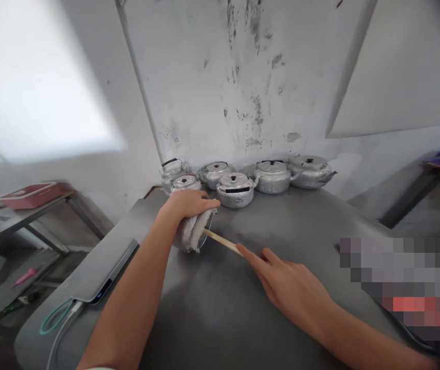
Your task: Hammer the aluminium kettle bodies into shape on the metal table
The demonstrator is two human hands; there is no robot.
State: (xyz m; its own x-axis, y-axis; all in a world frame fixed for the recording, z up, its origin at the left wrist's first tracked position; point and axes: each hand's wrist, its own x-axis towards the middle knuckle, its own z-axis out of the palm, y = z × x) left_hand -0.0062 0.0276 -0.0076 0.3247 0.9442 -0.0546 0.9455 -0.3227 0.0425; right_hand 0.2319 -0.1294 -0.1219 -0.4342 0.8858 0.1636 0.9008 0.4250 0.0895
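My left hand (191, 203) is closed over the top of a tilted silvery container (186, 237) with a ragged whitish rim. Its mouth faces right; what is inside cannot be made out. In my right hand (283, 280) is a light wooden stick (222, 240), gripped near its lower right end. The stick's far end goes into the container's mouth and is hidden there. Just behind my left hand stands a small aluminium kettle (185, 182), and a lidded kettle (235, 198) with a black handle is a little to the right.
More aluminium kettles (273, 180) line the back of the grey table (204, 318) by the stained wall. A flat grey power bank (102, 267) with a white cable (62, 324) lies at the left edge. A pink basket (31, 198) sits on a side shelf. The right edge is pixelated.
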